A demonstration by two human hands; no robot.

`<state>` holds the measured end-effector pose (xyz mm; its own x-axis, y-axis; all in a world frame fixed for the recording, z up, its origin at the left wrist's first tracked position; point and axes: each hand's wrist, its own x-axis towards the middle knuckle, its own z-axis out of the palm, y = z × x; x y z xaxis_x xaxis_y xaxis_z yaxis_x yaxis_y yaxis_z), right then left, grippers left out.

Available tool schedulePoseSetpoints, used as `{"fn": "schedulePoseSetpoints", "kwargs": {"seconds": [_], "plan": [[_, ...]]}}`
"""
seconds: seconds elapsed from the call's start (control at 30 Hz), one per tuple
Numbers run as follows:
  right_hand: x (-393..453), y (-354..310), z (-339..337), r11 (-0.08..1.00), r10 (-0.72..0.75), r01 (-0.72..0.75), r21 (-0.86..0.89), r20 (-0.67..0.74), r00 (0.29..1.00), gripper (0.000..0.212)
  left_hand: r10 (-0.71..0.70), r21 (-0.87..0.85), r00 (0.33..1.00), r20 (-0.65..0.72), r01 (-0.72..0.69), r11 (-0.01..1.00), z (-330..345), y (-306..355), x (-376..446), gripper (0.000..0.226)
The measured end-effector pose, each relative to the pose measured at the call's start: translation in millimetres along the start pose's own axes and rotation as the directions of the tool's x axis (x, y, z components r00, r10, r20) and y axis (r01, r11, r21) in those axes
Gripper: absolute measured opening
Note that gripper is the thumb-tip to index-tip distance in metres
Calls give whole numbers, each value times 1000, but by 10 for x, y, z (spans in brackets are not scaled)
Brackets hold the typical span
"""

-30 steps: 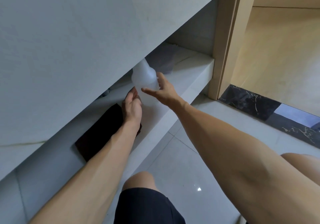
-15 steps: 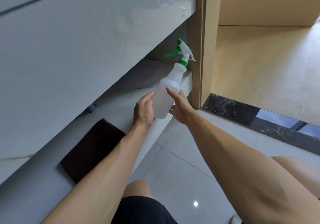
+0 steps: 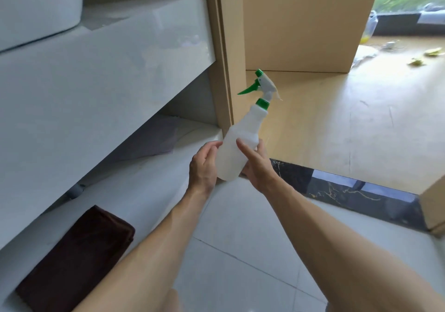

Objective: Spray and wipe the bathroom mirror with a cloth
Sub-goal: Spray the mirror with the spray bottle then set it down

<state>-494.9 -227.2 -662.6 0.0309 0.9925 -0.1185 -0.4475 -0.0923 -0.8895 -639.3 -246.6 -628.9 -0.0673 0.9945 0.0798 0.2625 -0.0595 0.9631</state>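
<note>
Head view: a white spray bottle (image 3: pixel 237 150) is held tilted above the floor, beside the lower shelf (image 3: pixel 154 191).
Left hand (image 3: pixel 203 167): relaxed fingers are laid against the bottle's left side.
Right hand (image 3: pixel 256 164): fingers are curled round its body.
Cloth (image 3: pixel 77 258): folded and dark brown, it is left on the shelf, well apart.
Hidden: the right fingertips are covered by the bottle.

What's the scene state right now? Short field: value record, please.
bottle: white spray bottle, green trigger and collar, tilted, lifted off the shelf
right hand: holds the bottle body
left hand: fingers against the bottle's left side
cloth: dark brown cloth, folded, on the lower shelf, untouched
mirror: not in view
task stage: bottle in hand, nothing sprayed yet
</note>
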Motion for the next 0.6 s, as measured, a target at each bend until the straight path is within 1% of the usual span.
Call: {"fn": "schedulePoseSetpoints", "kwargs": {"seconds": [0.07,0.13,0.27,0.37,0.47,0.53,0.6], "plan": [[22,-169,-48,998,-43,42,-53,-17,999,60,36,-9,999,0,-36,999,100,132,80,34],[52,-355,-63,993,-80,77,-94,-26,996,67,69,8,998,-5,-69,998,171,307,155,34],[95,-815,28,976,-152,147,-157,-19,988,61,144,42,990,0,-144,989,229,757,309,28],[68,-1181,161,966,-160,159,-205,13,987,68,142,63,990,-9,-141,988,198,1146,358,32],[16,-1691,435,965,-149,159,-206,61,987,70,131,68,991,-18,-129,989,27,1716,386,29],[-50,-2119,708,960,-147,167,-223,104,984,66,99,46,994,-35,-98,994,-153,2198,386,26],[-95,-2569,1020,955,-152,181,-234,138,979,64,90,41,994,-61,-88,995,-373,2700,417,31]]}}
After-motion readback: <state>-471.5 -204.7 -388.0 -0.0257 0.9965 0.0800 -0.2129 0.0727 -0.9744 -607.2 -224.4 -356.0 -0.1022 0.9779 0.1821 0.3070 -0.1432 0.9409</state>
